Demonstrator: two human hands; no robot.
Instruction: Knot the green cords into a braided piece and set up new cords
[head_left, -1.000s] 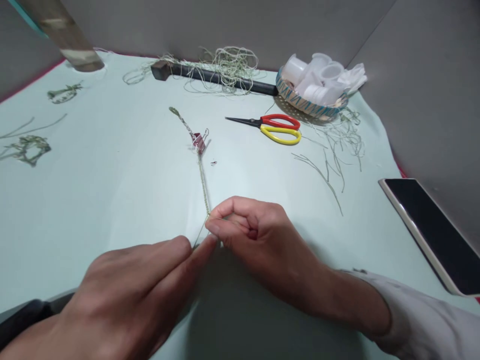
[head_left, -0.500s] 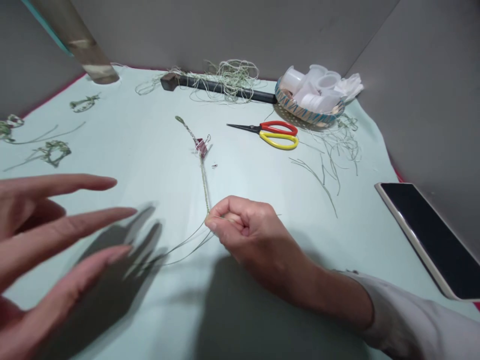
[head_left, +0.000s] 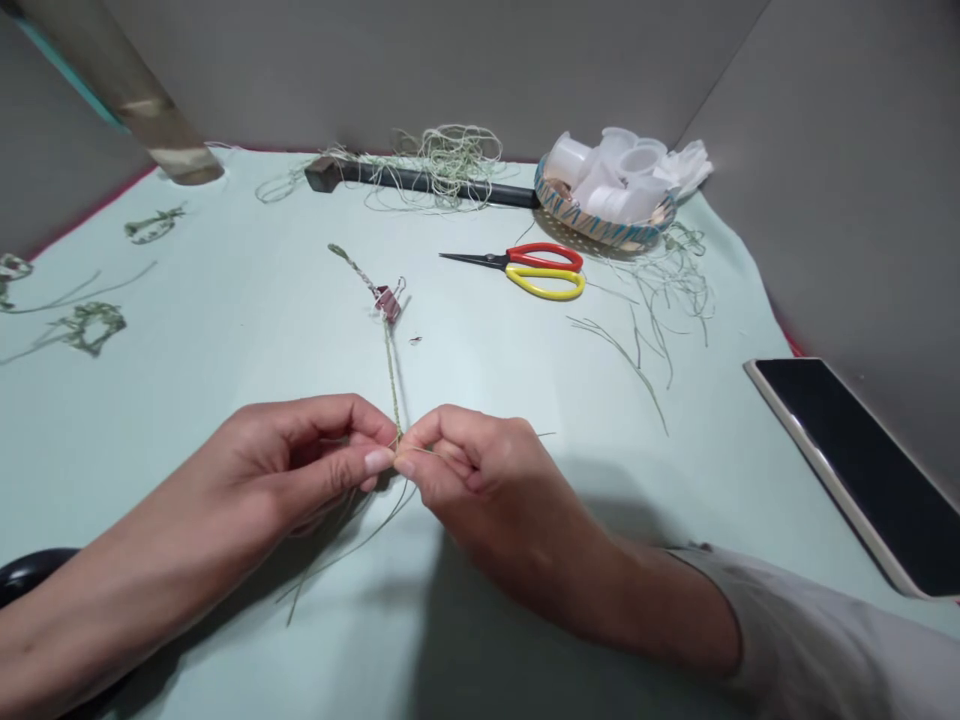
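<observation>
A thin green braided cord [head_left: 391,375] runs down the table toward me, with loose strands [head_left: 352,548] trailing from its near end. A dark red binder clip [head_left: 388,303] grips the cord partway along, and the cord's darker tip [head_left: 339,252] lies beyond it. My left hand [head_left: 300,460] pinches the strands at the near end between thumb and forefinger. Right beside it, my right hand [head_left: 480,460] is closed in a pinch on the same cord end, a strand passing through its fingers. The fingertips of both hands almost meet and cover the exact crossing of the strands.
Red-and-yellow-handled scissors [head_left: 544,270] lie beyond my hands. Behind are a dark bar [head_left: 412,180], tangled thread [head_left: 457,160] and a basket [head_left: 600,228] of white plastic spools. Green woven loops [head_left: 94,325] lie at left, cut strands [head_left: 626,360] and a phone [head_left: 855,470] at right.
My left hand has come in from the left with fingers spread and now pinches the strands beside my right hand. My right hand keeps its pinch. The view has shifted slightly.
</observation>
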